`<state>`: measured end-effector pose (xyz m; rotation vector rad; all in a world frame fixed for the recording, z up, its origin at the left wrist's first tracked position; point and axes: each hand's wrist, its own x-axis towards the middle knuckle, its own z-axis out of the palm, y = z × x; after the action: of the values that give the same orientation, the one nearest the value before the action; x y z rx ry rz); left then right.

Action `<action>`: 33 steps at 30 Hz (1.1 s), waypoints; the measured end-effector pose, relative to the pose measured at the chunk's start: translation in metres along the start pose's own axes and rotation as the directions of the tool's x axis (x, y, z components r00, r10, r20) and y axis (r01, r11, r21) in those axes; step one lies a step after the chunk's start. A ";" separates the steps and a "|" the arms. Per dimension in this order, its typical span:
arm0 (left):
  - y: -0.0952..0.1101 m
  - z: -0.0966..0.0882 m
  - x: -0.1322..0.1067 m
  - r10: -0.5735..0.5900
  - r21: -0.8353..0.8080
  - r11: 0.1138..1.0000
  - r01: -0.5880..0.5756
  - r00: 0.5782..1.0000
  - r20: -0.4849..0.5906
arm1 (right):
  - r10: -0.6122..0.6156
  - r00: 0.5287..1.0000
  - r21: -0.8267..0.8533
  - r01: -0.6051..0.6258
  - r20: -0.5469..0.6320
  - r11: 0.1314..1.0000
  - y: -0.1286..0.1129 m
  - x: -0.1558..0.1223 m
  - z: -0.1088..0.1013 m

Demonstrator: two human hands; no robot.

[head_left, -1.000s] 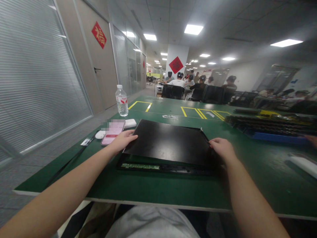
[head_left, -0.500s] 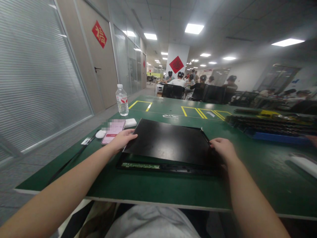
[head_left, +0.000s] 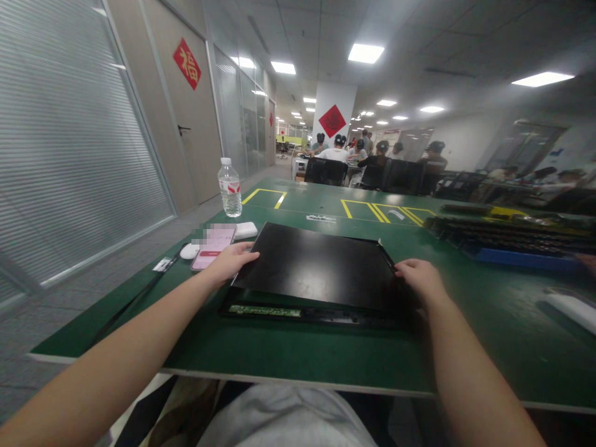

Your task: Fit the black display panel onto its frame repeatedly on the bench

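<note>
A dark, glossy flat display panel [head_left: 311,261] lies slightly askew over a black frame [head_left: 335,315] on the green table. Along the frame's near side a narrow green circuit board [head_left: 264,311] shows. My left hand [head_left: 235,259] is closed on the panel's left edge, thumb on top and the other fingers partly hidden. At the right side, my right hand [head_left: 419,278] pinches the edge where panel and frame meet; its fingertips are partly hidden, and I cannot tell whether it also grips the frame. The panel's near edge sits apart from the frame's near rail.
Left of the panel are a phone [head_left: 214,247], a white mouse [head_left: 189,251], a white case [head_left: 246,230] and a water bottle [head_left: 230,189]. Stacked black parts [head_left: 503,234] with a blue tray [head_left: 526,257] stand at the right, near a white object [head_left: 570,309]. People sit farther back.
</note>
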<state>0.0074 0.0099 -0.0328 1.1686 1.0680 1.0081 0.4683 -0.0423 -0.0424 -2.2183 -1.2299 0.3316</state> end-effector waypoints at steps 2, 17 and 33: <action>0.001 0.001 -0.001 0.001 -0.001 1.000 -0.001 1.000 0.003 | 0.010 1.000 -0.011 -0.010 0.005 1.000 0.000 0.000 0.000; -0.003 -0.002 0.001 0.027 0.004 1.000 -0.027 0.999 0.027 | 0.003 1.000 0.008 -0.003 -0.016 1.000 0.000 0.000 -0.001; -0.002 -0.001 0.000 0.018 -0.006 1.000 -0.018 1.000 -0.006 | -0.003 1.000 0.021 0.003 -0.003 1.000 0.002 0.002 0.002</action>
<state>0.0061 0.0101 -0.0344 1.1726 1.0603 1.0284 0.4702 -0.0410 -0.0448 -2.1983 -1.2227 0.3376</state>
